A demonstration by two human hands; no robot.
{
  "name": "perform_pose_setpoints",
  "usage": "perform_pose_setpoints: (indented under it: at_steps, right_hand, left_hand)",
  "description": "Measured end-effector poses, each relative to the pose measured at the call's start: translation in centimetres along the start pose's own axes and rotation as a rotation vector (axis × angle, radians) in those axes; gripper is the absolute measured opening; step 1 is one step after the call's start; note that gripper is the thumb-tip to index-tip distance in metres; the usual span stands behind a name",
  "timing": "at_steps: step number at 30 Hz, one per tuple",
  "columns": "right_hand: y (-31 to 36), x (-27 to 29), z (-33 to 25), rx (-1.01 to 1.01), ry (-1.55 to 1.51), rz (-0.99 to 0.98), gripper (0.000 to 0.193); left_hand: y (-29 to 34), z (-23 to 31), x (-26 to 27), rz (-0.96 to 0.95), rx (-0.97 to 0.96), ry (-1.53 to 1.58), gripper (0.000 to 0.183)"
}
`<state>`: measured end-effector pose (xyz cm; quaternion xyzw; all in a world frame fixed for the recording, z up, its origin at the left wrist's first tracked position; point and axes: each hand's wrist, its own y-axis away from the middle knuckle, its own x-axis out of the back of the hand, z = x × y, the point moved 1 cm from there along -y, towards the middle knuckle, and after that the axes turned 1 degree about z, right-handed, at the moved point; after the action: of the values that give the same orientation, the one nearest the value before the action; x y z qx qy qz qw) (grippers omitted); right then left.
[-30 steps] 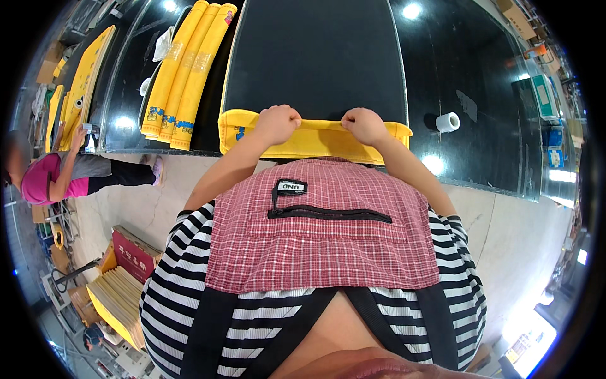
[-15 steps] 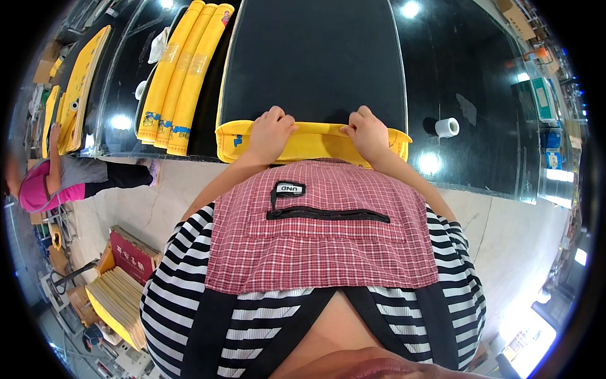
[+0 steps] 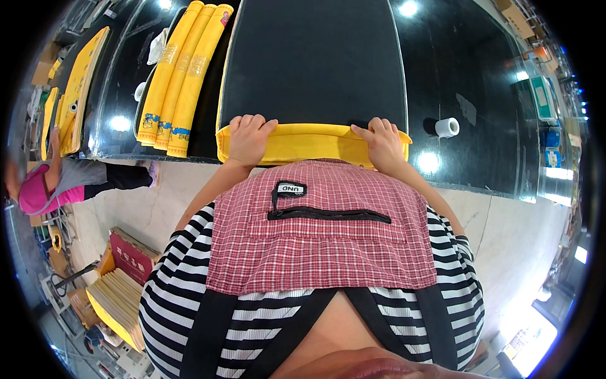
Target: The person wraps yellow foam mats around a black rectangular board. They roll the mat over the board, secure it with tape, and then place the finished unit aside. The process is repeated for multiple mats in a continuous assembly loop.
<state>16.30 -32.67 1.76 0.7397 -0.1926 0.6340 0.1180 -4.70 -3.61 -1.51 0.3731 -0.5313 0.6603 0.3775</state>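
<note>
A large mat with a black underside [image 3: 312,63] lies on the table in front of me. Its near end is turned over into a yellow rolled edge [image 3: 309,144]. My left hand [image 3: 250,138] is closed over the left part of this edge, thumb pointing inward. Toward the right end, my right hand [image 3: 384,144] grips the same edge in a mirrored way. The undersides of the fingers are hidden. To the left lie several yellow mat rolls [image 3: 180,79] side by side, with clear tape around them.
A white tape roll [image 3: 447,127] sits on the black table [image 3: 473,76] to the right. At the far left, another person [image 3: 47,186] stands by more yellow mats [image 3: 82,88]. Below left are a stack of yellow-edged sheets [image 3: 117,303] and a dark red box [image 3: 132,256].
My hands have moved apart along the yellow edge, the left one leftward and the right one rightward. Both still grip it.
</note>
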Motion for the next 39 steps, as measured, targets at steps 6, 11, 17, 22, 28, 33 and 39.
perform_pose_setpoints:
  at_steps: [6,11,17,22,28,33,39]
  right_hand:
    - [-0.9,-1.3,1.2,-0.119,-0.163,-0.043,0.036]
    - [-2.8,-0.5,1.9,-0.375,-0.363,-0.104,0.019]
    - [-2.6,0.6,1.5,-0.458,-0.319,-0.016,0.015]
    - [-1.0,-1.1,2.5,-0.248,-0.129,0.137,0.011]
    - [0.8,-0.5,3.0,-0.148,-0.103,0.108,0.014]
    - [1.5,0.4,4.2,-0.149,-0.086,0.01,0.024]
    - [-0.1,0.5,5.1,-0.315,-0.425,-0.074,0.025]
  left_hand:
    - [-1.2,-1.9,-1.9,-0.14,0.12,0.251,0.014]
    - [-3.1,-2.0,-0.8,-0.344,0.39,0.305,0.018]
    - [-2.1,-1.0,0.0,0.009,0.156,-0.013,0.026]
    - [-0.9,-1.1,-1.0,0.144,0.093,-0.054,0.022]
    - [0.9,-2.5,1.4,0.087,-0.006,0.032,0.014]
    - [0.9,-2.8,1.9,-0.079,0.123,0.1,0.014]
    - [-0.4,-5.0,0.9,-0.239,0.203,0.315,0.011]
